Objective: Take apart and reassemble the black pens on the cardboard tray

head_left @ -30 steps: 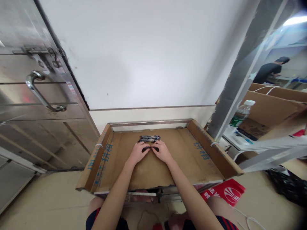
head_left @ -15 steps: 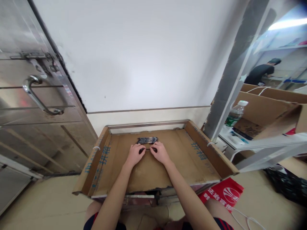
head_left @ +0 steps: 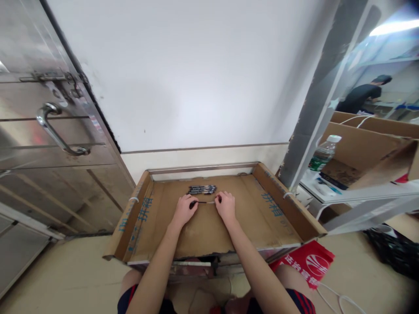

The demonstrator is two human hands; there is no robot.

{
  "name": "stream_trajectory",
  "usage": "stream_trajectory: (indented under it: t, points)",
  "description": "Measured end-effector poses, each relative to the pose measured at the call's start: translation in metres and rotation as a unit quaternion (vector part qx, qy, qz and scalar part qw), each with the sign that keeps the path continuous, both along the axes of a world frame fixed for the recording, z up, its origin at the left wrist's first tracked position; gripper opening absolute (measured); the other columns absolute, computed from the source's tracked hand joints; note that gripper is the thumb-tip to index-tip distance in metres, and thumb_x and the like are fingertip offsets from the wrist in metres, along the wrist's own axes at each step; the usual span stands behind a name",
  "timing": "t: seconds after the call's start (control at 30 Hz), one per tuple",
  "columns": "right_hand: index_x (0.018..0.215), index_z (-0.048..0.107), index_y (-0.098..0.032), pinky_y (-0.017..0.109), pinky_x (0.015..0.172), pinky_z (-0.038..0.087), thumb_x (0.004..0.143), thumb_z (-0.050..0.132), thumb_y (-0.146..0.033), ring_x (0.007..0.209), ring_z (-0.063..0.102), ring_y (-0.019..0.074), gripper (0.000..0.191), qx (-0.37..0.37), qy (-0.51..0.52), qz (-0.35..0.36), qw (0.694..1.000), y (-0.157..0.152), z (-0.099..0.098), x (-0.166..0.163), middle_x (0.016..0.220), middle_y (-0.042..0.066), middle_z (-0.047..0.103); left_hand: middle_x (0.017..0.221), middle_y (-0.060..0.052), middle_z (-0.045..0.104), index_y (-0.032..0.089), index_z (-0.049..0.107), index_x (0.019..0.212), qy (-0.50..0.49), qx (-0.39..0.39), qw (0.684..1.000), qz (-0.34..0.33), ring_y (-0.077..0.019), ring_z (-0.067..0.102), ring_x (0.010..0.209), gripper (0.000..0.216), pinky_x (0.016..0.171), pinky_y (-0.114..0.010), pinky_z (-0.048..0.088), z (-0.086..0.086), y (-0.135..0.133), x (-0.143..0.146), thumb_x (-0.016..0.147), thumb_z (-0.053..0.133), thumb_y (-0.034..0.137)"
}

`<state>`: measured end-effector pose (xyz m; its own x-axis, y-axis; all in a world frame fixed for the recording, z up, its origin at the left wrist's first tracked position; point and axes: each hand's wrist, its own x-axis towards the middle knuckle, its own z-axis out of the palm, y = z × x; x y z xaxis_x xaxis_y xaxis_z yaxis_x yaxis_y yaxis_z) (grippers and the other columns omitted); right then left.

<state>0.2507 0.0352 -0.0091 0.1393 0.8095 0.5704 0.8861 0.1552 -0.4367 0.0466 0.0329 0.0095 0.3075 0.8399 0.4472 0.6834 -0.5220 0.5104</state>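
Observation:
My left hand point(head_left: 184, 209) and my right hand point(head_left: 226, 205) rest on a flat cardboard tray point(head_left: 278, 213). Each is pinched on one end of a dark pen point(head_left: 205, 202). The pen is drawn apart, and a thin rod shows between the two hands. The left fingers hold a black end piece. The right fingers hold the other dark end, mostly hidden. Just beyond the hands, a small row of several black pens point(head_left: 202, 189) lies side by side on the cardboard.
A metal door with a handle point(head_left: 57, 135) stands at the left and a white wall is ahead. At the right are a grey post point(head_left: 314, 109), a water bottle point(head_left: 322, 157), cardboard boxes point(head_left: 369, 146) and a person in black point(head_left: 363, 98) further off. A red bag point(head_left: 307, 261) lies by my right knee.
My hands have moved apart, the right one to the right, and the pen between them has been pulled open so a thin rod shows.

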Motion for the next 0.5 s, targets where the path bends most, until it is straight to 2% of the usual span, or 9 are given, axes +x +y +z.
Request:
stream_trajectory:
  t: [0.2, 0.3, 0.4, 0.5]
  points:
    - [0.068, 0.062, -0.02, 0.033, 0.065, 0.029, 0.08, 0.049, -0.014, 0.074, 0.046, 0.0223, 0.019, 0.044, 0.017, -0.069, 0.997, -0.003, -0.001, 0.007, 0.071, 0.009, 0.059, 0.088, -0.004, 0.065, 0.022, 0.067, 0.087, -0.007, -0.001, 1.0, 0.021, -0.0196, 0.057, 0.09, 0.013, 0.08, -0.033, 0.04, 0.002, -0.002, -0.001, 0.083, 0.054, 0.02]
    - [0.072, 0.063, -0.02, 0.034, 0.068, 0.031, 0.08, 0.049, -0.014, 0.077, 0.047, 0.0229, 0.018, 0.024, 0.026, -0.05, 0.998, -0.003, 0.004, 0.005, 0.074, 0.008, 0.06, 0.089, -0.004, 0.065, 0.022, 0.067, 0.087, 0.007, -0.009, 1.0, 0.007, -0.0198, 0.057, 0.091, 0.014, 0.081, -0.033, 0.04, 0.002, -0.002, -0.001, 0.084, 0.054, 0.022]
    - [0.082, 0.066, -0.02, 0.034, 0.075, 0.035, 0.081, 0.051, -0.015, 0.083, 0.049, 0.0223, 0.016, 0.007, 0.017, 0.071, 0.997, -0.007, 0.013, -0.002, 0.081, 0.007, 0.061, 0.09, -0.004, 0.066, 0.023, 0.069, 0.089, 0.012, -0.022, 1.0, -0.017, -0.0201, 0.057, 0.091, 0.014, 0.082, -0.033, 0.04, 0.001, 0.0, -0.001, 0.085, 0.055, 0.024]
    - [0.091, 0.067, -0.023, 0.037, 0.084, 0.037, 0.082, 0.058, -0.023, 0.097, 0.05, 0.023, 0.013, -0.009, -0.019, 0.226, 0.974, -0.012, 0.019, -0.009, 0.098, 0.006, 0.062, 0.09, -0.005, 0.066, 0.023, 0.069, 0.093, -0.002, -0.027, 0.999, -0.039, -0.0197, 0.057, 0.09, 0.015, 0.082, -0.033, 0.041, 0.0, 0.001, -0.001, 0.085, 0.055, 0.024]
